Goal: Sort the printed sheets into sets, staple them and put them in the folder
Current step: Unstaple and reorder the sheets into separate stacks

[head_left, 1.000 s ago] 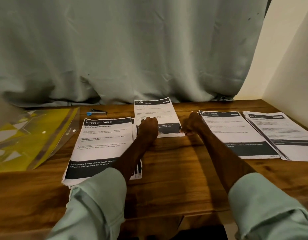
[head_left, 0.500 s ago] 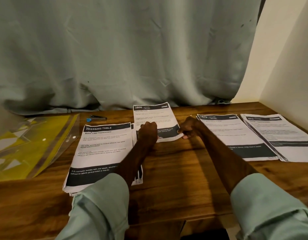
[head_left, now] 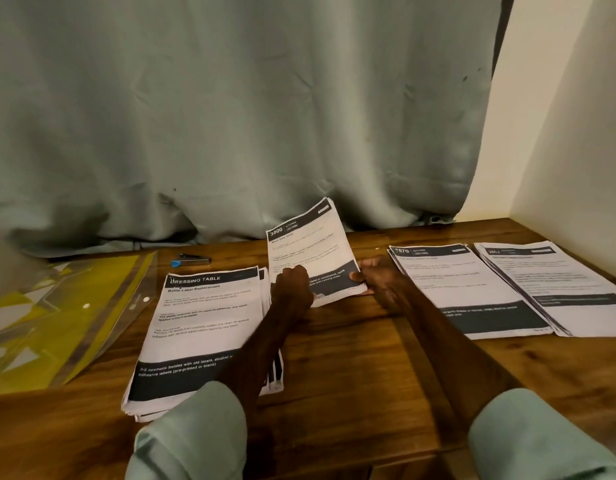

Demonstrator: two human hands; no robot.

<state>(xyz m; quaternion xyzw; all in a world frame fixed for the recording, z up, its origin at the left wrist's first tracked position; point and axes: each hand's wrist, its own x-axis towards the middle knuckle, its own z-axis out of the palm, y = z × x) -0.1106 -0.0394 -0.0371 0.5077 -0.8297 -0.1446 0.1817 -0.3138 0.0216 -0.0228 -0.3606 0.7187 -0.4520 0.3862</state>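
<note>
A thin set of printed sheets headed 3800 [head_left: 308,245] is tilted up off the wooden table, its far end raised toward the curtain. My left hand [head_left: 292,285] grips its near left corner. My right hand [head_left: 377,277] pinches its near right corner. A thick stack headed DRESSING TABLE [head_left: 202,327] lies flat under my left forearm. Two more stacks, headed 1670 [head_left: 462,289] and 2652 [head_left: 555,282], lie flat at the right. A small stapler with a blue end [head_left: 192,260] lies behind the left stack. The yellow clear folder [head_left: 50,317] lies at far left.
A pale green curtain [head_left: 230,116] hangs right behind the table's back edge. A cream wall [head_left: 569,150] closes the right side. Bare wood table [head_left: 351,375] shows between my forearms, toward the front edge.
Both hands took hold of the 3800 set's near corners and lifted it; it lay flat a second ago and now tilts up. The other stacks stayed put.
</note>
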